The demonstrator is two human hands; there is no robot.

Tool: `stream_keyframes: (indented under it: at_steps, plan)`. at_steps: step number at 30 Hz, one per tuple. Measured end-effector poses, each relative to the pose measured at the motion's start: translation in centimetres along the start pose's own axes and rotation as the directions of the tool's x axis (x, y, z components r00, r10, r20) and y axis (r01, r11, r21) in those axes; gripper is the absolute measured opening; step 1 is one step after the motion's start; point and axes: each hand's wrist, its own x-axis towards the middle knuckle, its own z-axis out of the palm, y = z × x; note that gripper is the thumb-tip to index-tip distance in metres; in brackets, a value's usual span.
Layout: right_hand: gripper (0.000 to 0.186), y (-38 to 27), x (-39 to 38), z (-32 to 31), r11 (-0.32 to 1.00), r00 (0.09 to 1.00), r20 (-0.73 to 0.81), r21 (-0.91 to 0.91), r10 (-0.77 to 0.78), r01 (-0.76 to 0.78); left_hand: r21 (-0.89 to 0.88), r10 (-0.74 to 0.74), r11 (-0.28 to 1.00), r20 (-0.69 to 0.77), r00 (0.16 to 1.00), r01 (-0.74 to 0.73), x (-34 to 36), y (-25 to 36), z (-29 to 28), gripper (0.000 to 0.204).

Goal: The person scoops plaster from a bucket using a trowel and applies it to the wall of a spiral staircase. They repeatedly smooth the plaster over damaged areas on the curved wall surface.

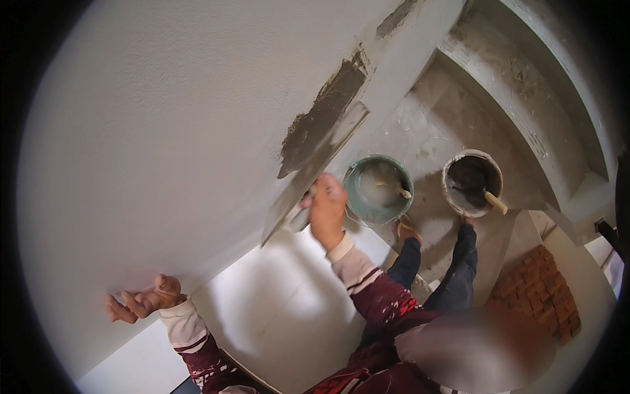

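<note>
My right hand [327, 207] is closed round the grip of a long plastering trowel [348, 128], smeared by motion. Its blade lies along the white wall [164, 118], slanting from lower left to upper right. Just beyond the blade, a rough dark grey patch [325, 108] breaks the pale wall surface. My left hand [146, 302] is empty, close to the lower part of the wall, with its fingers apart and slightly bent. Whether it touches the wall I cannot tell.
Right of my right hand, a green bucket [354, 172] holds cloudy liquid and a pale-handled tool. Beside it, a whitish bucket [496, 164] contains dark material and a wooden-handled tool [497, 203]. Curved steps [512, 72] rise farther right. Reddish bricks [538, 289] lie at lower right.
</note>
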Motion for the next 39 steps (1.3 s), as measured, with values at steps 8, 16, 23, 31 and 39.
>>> stream_keyframes:
  at_steps: [8, 16, 23, 31, 39]
  plan:
    - [0.031, 2.6, 7.3, -1.5, 0.997, 0.992, -0.123, -0.073, -0.007, -0.002, 0.008, -0.025, 1.000, -0.002, 1.000, 0.025, 0.6, 0.8, 0.0, 0.058]
    - [0.027, 4.6, 1.5, -2.3, 0.961, 0.959, -0.136, 0.159, 0.250, -0.228, 0.016, -0.020, 1.000, 0.007, 1.000, 0.020, 0.1, 0.4, 0.0, 0.059]
    - [0.023, 2.1, 6.8, -3.0, 0.654, 0.809, 0.068, 0.551, 0.584, -0.519, -0.022, -0.032, 0.999, 0.031, 0.999, 0.033, 0.3, 0.9, -0.2, 0.056]
    - [0.016, -12.6, 12.0, 0.8, 0.737, 0.885, 0.116, 0.510, 0.452, -0.443, 0.004, -0.040, 0.999, 0.025, 0.999, 0.040, -0.2, -0.1, -0.6, 0.056]
    - [0.026, -22.7, 12.5, 2.5, 0.890, 0.970, 0.232, 0.424, 0.073, -0.169, 0.026, -0.026, 0.999, -0.001, 1.000, 0.026, -0.5, -0.6, -0.8, 0.055]
